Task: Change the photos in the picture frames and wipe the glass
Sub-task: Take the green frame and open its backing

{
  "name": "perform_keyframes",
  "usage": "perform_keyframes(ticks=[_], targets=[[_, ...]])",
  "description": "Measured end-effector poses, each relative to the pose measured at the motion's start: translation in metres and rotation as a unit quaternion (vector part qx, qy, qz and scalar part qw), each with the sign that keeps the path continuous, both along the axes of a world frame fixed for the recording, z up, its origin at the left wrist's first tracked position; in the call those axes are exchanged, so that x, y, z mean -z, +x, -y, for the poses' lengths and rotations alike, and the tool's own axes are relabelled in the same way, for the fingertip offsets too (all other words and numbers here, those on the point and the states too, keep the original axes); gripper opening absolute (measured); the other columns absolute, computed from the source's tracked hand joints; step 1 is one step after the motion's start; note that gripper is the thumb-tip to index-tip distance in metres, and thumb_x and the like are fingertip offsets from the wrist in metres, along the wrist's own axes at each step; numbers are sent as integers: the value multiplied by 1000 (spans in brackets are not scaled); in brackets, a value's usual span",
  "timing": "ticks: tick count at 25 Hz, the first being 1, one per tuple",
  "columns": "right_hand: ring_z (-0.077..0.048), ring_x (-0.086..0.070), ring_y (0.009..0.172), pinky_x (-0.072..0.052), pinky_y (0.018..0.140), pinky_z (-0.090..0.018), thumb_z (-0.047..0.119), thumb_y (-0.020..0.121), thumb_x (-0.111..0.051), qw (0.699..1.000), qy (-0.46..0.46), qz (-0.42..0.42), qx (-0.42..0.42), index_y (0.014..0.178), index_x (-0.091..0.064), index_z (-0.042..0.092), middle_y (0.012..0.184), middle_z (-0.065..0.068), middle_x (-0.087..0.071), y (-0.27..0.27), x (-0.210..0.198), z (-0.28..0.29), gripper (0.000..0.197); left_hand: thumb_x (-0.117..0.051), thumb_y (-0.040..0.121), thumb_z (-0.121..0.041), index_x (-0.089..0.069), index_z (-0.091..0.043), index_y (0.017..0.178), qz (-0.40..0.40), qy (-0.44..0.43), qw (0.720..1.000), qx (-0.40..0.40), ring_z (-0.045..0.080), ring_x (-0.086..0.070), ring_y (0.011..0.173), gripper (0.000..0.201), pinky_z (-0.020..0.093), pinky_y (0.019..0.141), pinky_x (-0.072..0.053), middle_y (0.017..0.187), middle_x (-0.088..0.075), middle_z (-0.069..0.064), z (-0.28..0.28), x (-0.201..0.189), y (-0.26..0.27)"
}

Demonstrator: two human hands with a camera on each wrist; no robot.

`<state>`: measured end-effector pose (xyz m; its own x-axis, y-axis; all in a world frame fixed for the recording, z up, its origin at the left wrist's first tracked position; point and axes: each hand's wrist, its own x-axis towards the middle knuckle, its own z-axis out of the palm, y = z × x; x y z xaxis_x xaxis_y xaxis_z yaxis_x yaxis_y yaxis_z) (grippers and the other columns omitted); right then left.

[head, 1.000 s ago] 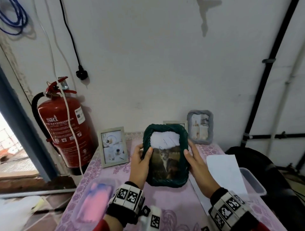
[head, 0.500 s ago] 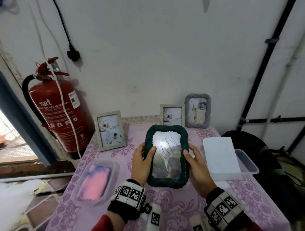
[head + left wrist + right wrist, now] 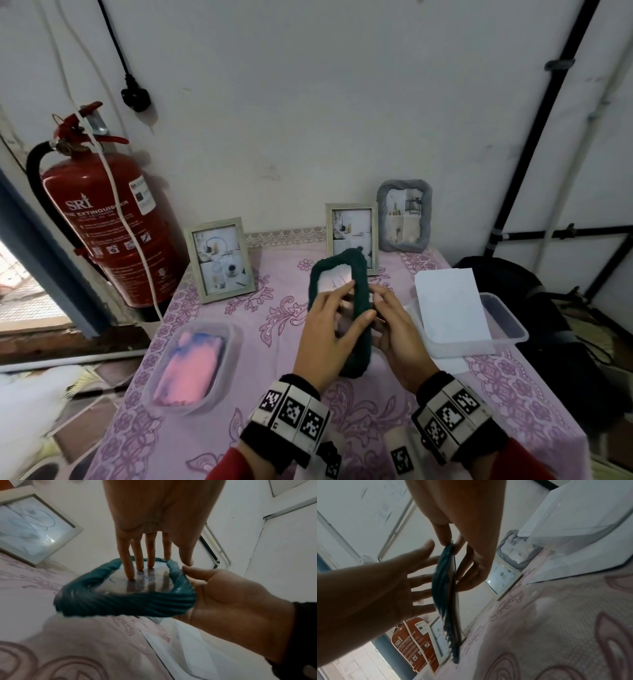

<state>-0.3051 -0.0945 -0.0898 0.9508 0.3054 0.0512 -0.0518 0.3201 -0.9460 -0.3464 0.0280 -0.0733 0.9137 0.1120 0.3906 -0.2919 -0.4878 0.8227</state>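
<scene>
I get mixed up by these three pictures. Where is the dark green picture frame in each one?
Head view: the green frame is in the middle, between both hands above the pink tablecloth.
Left wrist view: the frame is in the middle, glass up, with the left hand's fingers on the glass.
Right wrist view: the frame is in the middle, seen edge-on.
Shared landmark: the white frame beside the fire extinguisher.

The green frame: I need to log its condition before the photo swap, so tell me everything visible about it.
The green frame is dark teal, an upright rectangle with rounded corners and a ribbed, rope-like border around glossy glass that reflects light and fingers. It is turned partly edge-on to the head camera, its lower end close to the patterned tablecloth. The left hand lays straight fingers on the glass; the right hand grips the right edge and back. The photo is not readable.
</scene>
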Motion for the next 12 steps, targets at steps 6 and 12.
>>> perform_keyframes(ticks=[6,12], targets=[[-20,-66,99,-54,76,-31,32,101,-31,999,-29,40,-4,120,-58,26,114,-3,-68,0,-7,-3,34,-56,91,-17,-36,-43,130,27,-104,994,25,-3,-57,108,51,19,86,-52,119,-56,-20,5,-4,-4],[-18,-56,107,-50,89,-27,-1,91,-46,989,-108,67,79,118,-57,23,119,-4,-61,4,-11,-4,37,-45,96,-14,-41,-31,129,53,-223,973,-2,8,-66,81,38,18,67,-51,107,-66,0,-13,-3,-6]])
